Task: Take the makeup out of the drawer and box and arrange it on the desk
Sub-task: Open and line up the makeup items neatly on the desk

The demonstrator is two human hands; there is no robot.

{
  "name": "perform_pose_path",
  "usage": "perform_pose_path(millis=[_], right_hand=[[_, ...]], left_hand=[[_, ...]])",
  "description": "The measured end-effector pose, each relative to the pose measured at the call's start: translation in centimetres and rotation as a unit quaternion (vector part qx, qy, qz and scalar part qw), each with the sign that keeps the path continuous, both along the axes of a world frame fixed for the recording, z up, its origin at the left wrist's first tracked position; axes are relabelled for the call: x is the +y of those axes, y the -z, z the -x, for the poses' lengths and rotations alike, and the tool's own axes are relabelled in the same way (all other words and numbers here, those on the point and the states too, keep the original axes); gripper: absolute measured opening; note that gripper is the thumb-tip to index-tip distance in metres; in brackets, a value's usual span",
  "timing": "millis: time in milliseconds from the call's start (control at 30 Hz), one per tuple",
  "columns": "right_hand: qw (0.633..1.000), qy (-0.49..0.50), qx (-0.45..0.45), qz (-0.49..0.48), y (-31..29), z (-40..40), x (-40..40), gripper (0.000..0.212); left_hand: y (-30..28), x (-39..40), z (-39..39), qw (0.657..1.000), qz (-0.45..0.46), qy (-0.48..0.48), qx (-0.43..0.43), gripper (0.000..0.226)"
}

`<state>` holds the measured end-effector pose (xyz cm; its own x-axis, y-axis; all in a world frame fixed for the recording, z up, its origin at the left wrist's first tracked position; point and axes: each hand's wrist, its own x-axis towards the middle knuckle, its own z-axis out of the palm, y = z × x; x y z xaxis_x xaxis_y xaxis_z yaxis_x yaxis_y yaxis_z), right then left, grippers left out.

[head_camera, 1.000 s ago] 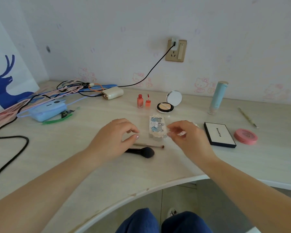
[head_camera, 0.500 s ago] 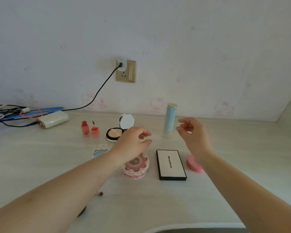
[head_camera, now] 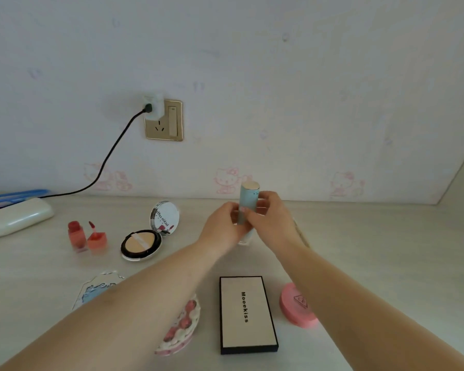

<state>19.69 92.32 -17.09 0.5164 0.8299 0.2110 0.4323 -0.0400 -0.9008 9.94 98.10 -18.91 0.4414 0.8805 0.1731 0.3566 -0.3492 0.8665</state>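
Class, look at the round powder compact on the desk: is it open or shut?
Open. The compact's mirrored lid stands raised behind the base, and the puff inside is exposed.

This is looking like a bedroom or dressing corner in a home. Pale wallpaper (head_camera: pixel 279 76) printed with faint pink cartoon cats is covering the far wall, and a brass-coloured wall socket (head_camera: pixel 164 120) is carrying a white charger plug with a black cable (head_camera: pixel 110 156) trailing down to the left. A light wood-grain worktop (head_camera: pixel 386 250) is holding personal cosmetics: an open cushion compact (head_camera: pixel 145 236) with its mirror up, small red lip tint bottles (head_camera: pixel 86 236), a flat palette (head_camera: pixel 247 314) and a pink round compact (head_camera: pixel 298 306).
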Motion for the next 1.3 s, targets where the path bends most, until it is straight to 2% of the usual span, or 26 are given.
perform_pose_path(millis=[167,400,633,767,833,933,1067,1200,1300], right_hand=[[0.999,0.016,0.012,-0.031,0.2,1.0,0.4,0.047],[0.997,0.016,0.024,-0.076,-1.4,2.8,0.6,0.039],[0.995,-0.031,0.043,-0.089,-3.1,4.5,0.8,0.037],[0.982,-0.028,0.122,-0.141,-4.9,4.8,1.1,0.029],[0.98,-0.018,0.134,-0.147,-5.7,4.5,1.4,0.029],[0.991,-0.025,0.09,-0.097,-5.7,3.8,1.4,0.027],[0.999,0.005,-0.028,-0.016,-4.3,2.8,0.9,0.034],[0.982,-0.025,-0.158,0.098,-2.7,2.7,0.8,0.048],[0.967,-0.047,-0.213,0.131,-1.9,3.3,1.0,0.048]], left_hand=[[0.1,-0.3,0.2,0.999,-0.024,-0.024,-0.019,0.016],[-1.0,-0.3,2.7,0.995,-0.056,-0.041,-0.07,0.023],[-2.9,-0.3,5.2,0.995,-0.058,-0.024,-0.072,0.024],[-2.4,-0.1,6.4,0.997,-0.064,-0.024,-0.04,0.023],[-1.8,0.1,7.1,0.997,-0.059,-0.045,-0.033,0.023],[-1.4,0.6,8.3,0.996,-0.05,-0.072,-0.027,0.023],[-0.9,0.7,9.4,0.995,-0.043,-0.086,-0.014,0.024],[-0.3,0.6,9.7,0.997,-0.031,-0.073,0.011,0.025],[0.0,0.4,9.6,0.997,-0.03,-0.065,0.023,0.023]])
